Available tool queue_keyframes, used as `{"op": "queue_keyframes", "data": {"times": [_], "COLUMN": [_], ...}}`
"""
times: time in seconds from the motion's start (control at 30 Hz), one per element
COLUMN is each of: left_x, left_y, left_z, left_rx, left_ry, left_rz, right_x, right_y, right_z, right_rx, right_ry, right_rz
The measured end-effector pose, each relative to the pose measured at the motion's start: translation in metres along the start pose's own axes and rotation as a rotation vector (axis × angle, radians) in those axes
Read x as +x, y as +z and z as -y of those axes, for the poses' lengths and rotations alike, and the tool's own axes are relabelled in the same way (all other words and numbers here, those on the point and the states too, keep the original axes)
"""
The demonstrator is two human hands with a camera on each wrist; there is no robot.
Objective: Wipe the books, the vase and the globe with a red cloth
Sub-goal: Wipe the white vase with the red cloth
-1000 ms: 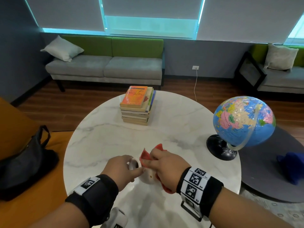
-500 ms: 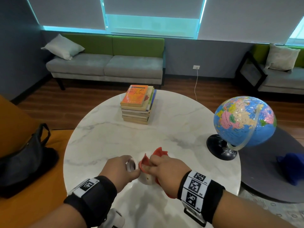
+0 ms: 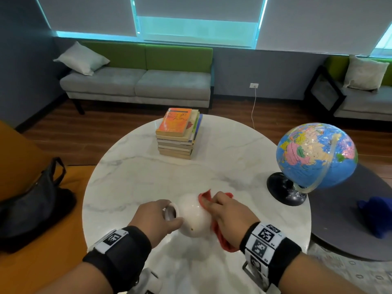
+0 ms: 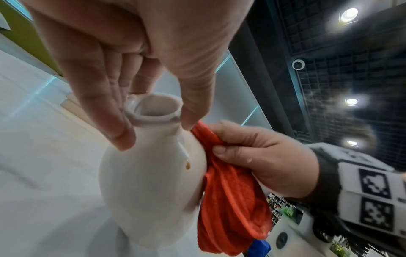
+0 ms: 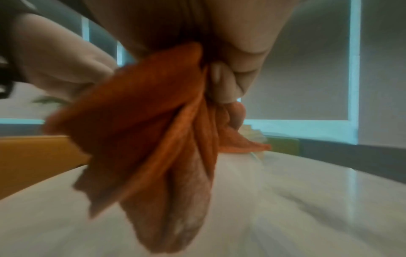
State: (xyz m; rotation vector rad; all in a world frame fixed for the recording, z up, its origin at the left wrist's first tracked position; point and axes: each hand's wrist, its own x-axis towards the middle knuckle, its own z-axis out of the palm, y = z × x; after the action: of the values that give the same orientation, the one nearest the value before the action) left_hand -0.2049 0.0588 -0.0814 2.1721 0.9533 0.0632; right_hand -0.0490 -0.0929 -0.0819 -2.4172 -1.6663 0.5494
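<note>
While your left hand (image 4: 123, 73) pinches the white ceramic vase (image 4: 149, 182) by its neck, sweep the red cloth (image 4: 228, 205) bunched in your right hand (image 4: 259, 156) from 3 o'clock across the brown drip (image 4: 187, 166).

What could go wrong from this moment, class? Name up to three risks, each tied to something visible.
1. The left hand holds the tilted white vase only by its narrow neck, so pressure from the right hand wiping with the red cloth could twist it loose onto the marble table.
2. A brown drip on the vase may smear.
3. The globe stands near the table's edge, where an elbow might knock it.
</note>
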Motion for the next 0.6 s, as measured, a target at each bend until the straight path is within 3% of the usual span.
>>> {"op": "queue_keyframes", "data": {"times": [0.13, 0.3, 0.43, 0.6], "left_x": [0.001, -0.003, -0.005, -0.003], "left_y": [0.000, 0.000, 0.003, 0.003], "left_z": [0.000, -0.006, -0.009, -0.005], "left_rx": [0.025, 0.072, 0.097, 0.127], "left_ry": [0.010, 0.062, 0.094, 0.099], "left_rz": [-0.008, -0.013, -0.019, -0.008], "right_x": [0.006, 0.011, 0.012, 0.026], "right_y": [-0.003, -0.029, -0.033, -0.044], "right_z": [0.024, 0.014, 0.043, 0.018], "right_rx": [-0.019, -0.076, -0.164, -0.219], "right_ry": [-0.123, 0.065, -0.097, 0.078], "right_rz": [0.009, 0.010, 0.148, 0.161]}}
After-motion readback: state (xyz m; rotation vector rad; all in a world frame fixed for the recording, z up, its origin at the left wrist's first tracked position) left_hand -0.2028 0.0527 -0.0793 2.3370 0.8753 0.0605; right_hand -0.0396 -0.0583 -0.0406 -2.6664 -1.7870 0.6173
